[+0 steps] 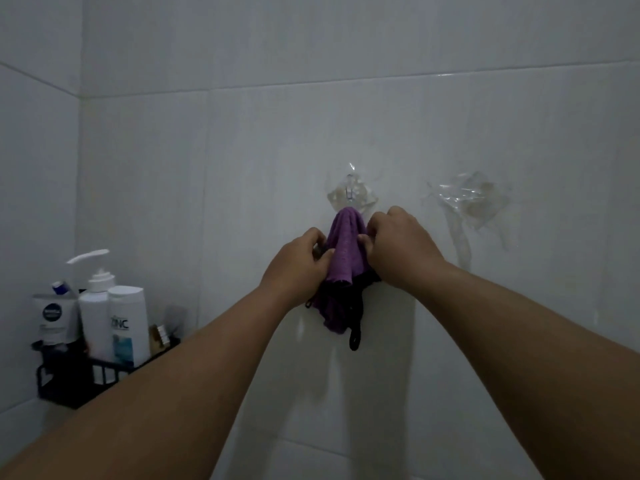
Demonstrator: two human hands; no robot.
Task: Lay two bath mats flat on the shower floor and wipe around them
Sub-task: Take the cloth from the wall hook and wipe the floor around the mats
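Head view shows us our left hand (298, 261) and right hand (401, 244) with fingers pinching a soft purple cloth (344, 251) hanging from a clear plastic hook (350, 194) on the white tiled wall (242, 150), near a black wire shelf (69, 382) holding white bottles (114, 323).

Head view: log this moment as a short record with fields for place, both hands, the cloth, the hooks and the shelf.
place: white tiled wall
left hand: pinches the purple cloth at its left edge
right hand: grips the cloth at its right edge
cloth: bunched, hanging just below the clear hook; dark fabric behind it
second hook: clear, to the right, bare
shelf: black corner rack, lower left, holding white bottles
bath mats: not in view
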